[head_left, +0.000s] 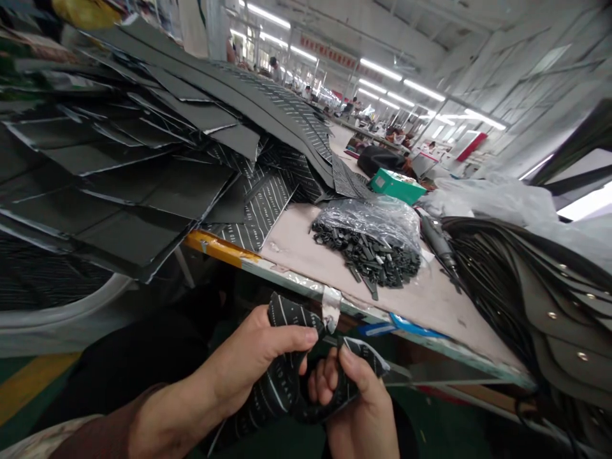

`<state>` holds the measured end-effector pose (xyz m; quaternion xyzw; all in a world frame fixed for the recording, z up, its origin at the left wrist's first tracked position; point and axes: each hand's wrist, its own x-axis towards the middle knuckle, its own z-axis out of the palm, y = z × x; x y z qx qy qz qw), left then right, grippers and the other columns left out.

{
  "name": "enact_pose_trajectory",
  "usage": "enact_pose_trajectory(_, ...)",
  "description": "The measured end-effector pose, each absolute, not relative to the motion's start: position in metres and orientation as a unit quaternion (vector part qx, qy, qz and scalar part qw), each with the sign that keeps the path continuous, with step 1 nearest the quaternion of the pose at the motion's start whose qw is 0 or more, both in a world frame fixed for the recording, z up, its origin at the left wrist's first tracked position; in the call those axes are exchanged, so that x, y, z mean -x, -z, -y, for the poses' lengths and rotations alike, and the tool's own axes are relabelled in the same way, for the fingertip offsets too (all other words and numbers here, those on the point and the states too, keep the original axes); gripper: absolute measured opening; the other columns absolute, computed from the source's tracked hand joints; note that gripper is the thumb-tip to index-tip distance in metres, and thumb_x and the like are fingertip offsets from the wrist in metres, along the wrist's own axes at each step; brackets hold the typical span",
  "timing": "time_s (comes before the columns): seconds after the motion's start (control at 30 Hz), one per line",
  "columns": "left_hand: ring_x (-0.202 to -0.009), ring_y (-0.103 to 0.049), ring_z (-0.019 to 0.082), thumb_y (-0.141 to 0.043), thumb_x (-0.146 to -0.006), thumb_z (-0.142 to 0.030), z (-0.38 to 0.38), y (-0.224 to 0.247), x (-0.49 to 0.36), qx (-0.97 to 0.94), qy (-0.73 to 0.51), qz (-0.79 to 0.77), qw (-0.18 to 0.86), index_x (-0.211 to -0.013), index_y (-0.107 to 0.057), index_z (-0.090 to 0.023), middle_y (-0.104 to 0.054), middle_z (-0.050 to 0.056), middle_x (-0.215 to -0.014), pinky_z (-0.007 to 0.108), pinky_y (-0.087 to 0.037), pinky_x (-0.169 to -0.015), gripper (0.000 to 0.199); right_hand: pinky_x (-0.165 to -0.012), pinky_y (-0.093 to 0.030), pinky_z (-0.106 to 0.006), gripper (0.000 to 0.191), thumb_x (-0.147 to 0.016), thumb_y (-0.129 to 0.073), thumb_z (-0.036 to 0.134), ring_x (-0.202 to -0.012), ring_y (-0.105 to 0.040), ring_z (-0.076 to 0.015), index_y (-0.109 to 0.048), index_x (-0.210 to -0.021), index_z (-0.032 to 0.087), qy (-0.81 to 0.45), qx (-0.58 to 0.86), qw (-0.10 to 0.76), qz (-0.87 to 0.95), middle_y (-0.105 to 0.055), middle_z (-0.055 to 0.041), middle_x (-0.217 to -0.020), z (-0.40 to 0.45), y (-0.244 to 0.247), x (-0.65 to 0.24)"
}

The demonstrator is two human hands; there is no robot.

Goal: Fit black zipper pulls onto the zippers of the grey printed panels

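Both hands are gripping a piece of black fabric printed with white lines and lettering, held low in front of the table edge. My left hand has its thumb pressed on the cloth's upper part. With curled fingers and thumb, my right hand pinches another part of it, and a pale edge shows beside that thumb. The fabric bends in a loop between the two hands. Just beyond them, a whitish strip of tape hangs on the table's front edge.
A clear plastic bag spills small dark pieces onto the table. Dark panels are heaped at left. A green box stands behind the bag. A dark-handled tool lies beside stacked dark straps and flaps at right.
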<state>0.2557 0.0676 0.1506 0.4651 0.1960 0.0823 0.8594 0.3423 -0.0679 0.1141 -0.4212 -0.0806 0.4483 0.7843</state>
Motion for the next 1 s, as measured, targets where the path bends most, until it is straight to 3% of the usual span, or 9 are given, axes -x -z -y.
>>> enact_pose_trajectory(0.17, -0.056, -0.063, 0.023, -0.067, -0.075, -0.036, -0.07, -0.151, -0.259, -0.462, -0.053, -0.191, 0.865, -0.054, -0.063, -0.015, -0.069, 0.01, -0.059, 0.033, -0.046, -0.058, 0.03, -0.059, -0.047, -0.026, 0.038, -0.083, -0.073, 0.043, -0.053, -0.055, -0.0135, -0.066, -0.057, 0.015, -0.459, 0.441, 0.766, 0.093, -0.061, -0.002, -0.053, 0.065, -0.123, -0.343)
enact_pose_trajectory(0.47, -0.056, -0.064, 0.024, -0.067, -0.073, -0.034, -0.069, -0.15, -0.262, -0.425, -0.022, -0.181, 0.887, -0.053, -0.063, -0.013, -0.072, 0.014, -0.062, 0.034, -0.048, -0.059, 0.028, -0.045, -0.042, -0.02, 0.039, -0.064, -0.083, 0.04, -0.042, -0.05, -0.0093, -0.062, -0.045, 0.014, -0.432, 0.463, 0.772, 0.042, -0.059, -0.0014, -0.045, 0.052, -0.135, -0.341)
enact_pose_trajectory(1.0, -0.049, -0.061, 0.017, -0.071, -0.072, -0.034, -0.064, -0.154, -0.269, -0.407, -0.038, -0.171, 0.896, -0.053, -0.062, -0.013, -0.069, 0.01, -0.055, 0.027, -0.047, -0.053, 0.03, -0.046, -0.044, -0.018, 0.036, -0.062, -0.085, 0.042, -0.044, -0.052, -0.0088, -0.066, -0.048, 0.014, -0.438, 0.476, 0.762, 0.03, -0.063, -0.0026, -0.049, 0.049, -0.139, -0.344)
